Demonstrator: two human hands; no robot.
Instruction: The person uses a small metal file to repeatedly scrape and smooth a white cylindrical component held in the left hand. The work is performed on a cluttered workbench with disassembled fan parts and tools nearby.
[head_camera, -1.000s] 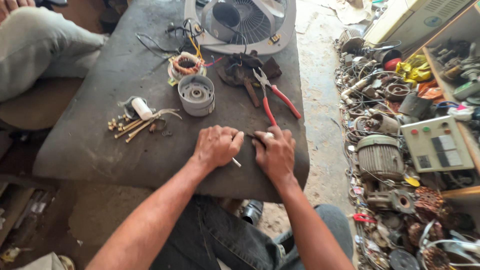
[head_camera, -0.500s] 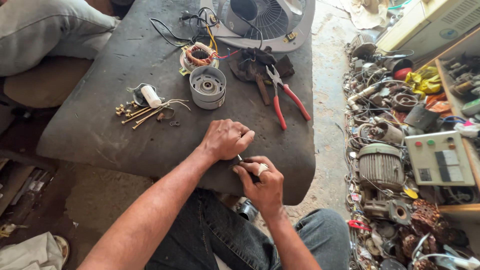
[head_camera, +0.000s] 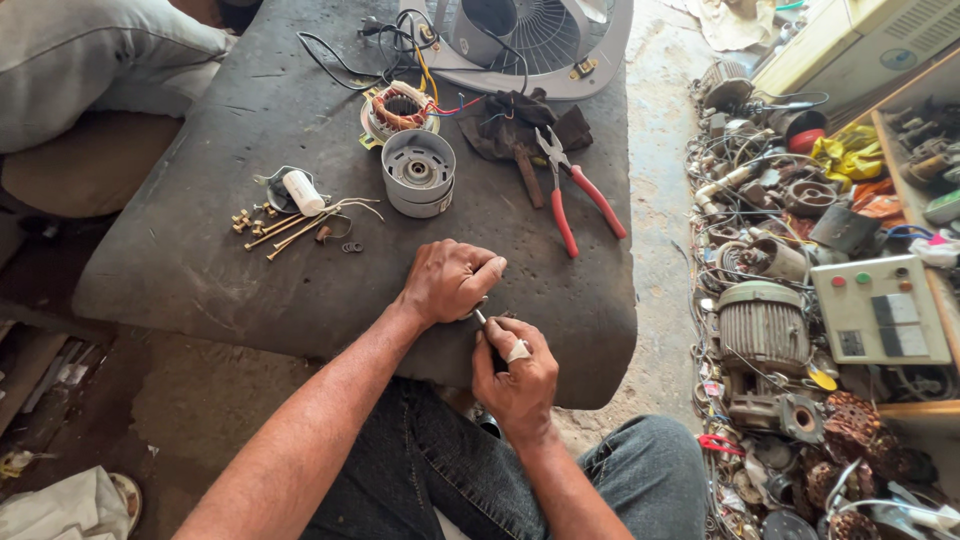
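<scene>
A thin metal rod (head_camera: 479, 316) spans both fists: left hand (head_camera: 448, 282) closed around its far end, right hand (head_camera: 515, 365) gripping the near end. Since earlier, both hands have drawn nearer, off the surface (head_camera: 200, 250) edge.

A thin metal shaft (head_camera: 479, 316), grey and slender like a small rod, lies between the two hands at the near edge of the dark work table (head_camera: 200, 270). Only a short stretch of it shows, running slantwise from far-left to near-right. The left hand (head_camera: 450, 282) is curled into a loose fist over its far end, knuckles up, fingertips tucked against the rod. The right hand (head_camera: 515, 368) sits just nearer and to the right, fingers closed about the near end, with a pale strip wrapped around one finger (head_camera: 517, 351). Whatever the rod's ends carry is hidden inside the two grips. The hands are almost touching.
</scene>
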